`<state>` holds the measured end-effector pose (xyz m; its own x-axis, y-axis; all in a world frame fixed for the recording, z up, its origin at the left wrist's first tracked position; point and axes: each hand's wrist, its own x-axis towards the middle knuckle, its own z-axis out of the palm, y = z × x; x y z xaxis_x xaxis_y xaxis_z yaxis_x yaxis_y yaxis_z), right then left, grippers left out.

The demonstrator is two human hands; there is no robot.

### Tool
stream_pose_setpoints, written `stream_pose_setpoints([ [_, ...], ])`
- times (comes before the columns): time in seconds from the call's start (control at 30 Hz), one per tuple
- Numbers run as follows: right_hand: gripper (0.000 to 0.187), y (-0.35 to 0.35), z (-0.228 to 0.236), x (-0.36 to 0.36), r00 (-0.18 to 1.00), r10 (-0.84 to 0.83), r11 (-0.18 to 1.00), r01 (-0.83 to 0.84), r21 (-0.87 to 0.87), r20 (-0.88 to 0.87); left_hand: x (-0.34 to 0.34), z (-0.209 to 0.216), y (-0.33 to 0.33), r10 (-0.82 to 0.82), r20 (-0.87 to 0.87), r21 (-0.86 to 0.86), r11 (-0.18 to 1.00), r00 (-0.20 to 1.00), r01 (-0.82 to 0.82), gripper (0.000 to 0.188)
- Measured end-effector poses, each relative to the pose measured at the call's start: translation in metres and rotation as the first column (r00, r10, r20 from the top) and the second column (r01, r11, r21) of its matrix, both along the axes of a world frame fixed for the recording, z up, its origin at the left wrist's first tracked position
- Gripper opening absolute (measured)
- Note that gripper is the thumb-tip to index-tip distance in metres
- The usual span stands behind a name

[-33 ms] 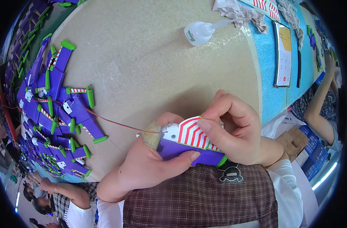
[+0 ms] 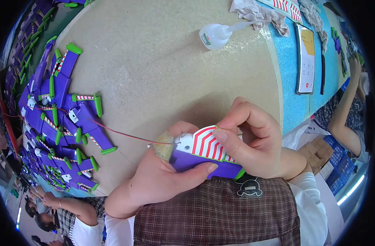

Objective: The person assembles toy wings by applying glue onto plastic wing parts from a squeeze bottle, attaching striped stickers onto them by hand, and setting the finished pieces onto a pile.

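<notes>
Nearest lies a brown plaid apron (image 2: 220, 217) with a dark badge (image 2: 250, 187) on it; just above it, in front of the person's body, the purple part (image 2: 185, 162) is held on a slant, a green tip at its lower right end; the left hand (image 2: 158, 176) is closed around its left end, thumb along the purple side, with a yellowish wrap (image 2: 163, 150) on one finger; the right hand (image 2: 257, 143) pinches the upper edge of a red-and-white striped piece (image 2: 208, 143) between thumb and forefinger, the piece lying against the part's side; whether it is stuck down, I cannot tell; a thin red and dark wire (image 2: 126, 134) runs from the part's left end toward a heap of similar purple and green parts (image 2: 64, 86) on the left; farther off stand a white squeeze bottle (image 2: 215, 37) on the tabletop (image 2: 163, 69), a phone (image 2: 305, 61) on a blue mat (image 2: 286, 61), and a crumpled cloth (image 2: 253, 12).
</notes>
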<state>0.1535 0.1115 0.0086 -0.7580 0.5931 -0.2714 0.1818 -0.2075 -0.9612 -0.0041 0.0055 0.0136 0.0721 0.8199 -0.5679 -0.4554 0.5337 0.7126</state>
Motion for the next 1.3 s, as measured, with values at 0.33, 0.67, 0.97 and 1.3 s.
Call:
stream_pose_setpoints([
  [0.33,0.012,-0.001,0.003,0.005,0.996,0.063,0.955,-0.04,0.294,-0.067,0.001,0.001,-0.008,0.023,0.043,0.056,0.998,0.999,-0.025,0.031],
  [0.67,0.01,-0.01,-0.001,0.01,0.952,-0.109,0.991,0.128,0.046,-0.287,-0.001,0.005,-0.011,-0.014,0.115,-0.055,0.998,0.993,0.021,0.037],
  [0.97,0.006,-0.009,-0.001,0.001,0.982,-0.127,0.975,0.097,-0.201,-0.143,-0.002,0.003,-0.007,-0.04,0.041,-0.068,0.997,0.998,0.042,0.042],
  [1.3,0.026,0.001,0.006,-0.001,0.997,0.073,0.967,-0.08,0.241,0.037,0.0,-0.002,-0.007,0.063,-0.055,0.07,0.996,0.996,-0.059,0.038],
])
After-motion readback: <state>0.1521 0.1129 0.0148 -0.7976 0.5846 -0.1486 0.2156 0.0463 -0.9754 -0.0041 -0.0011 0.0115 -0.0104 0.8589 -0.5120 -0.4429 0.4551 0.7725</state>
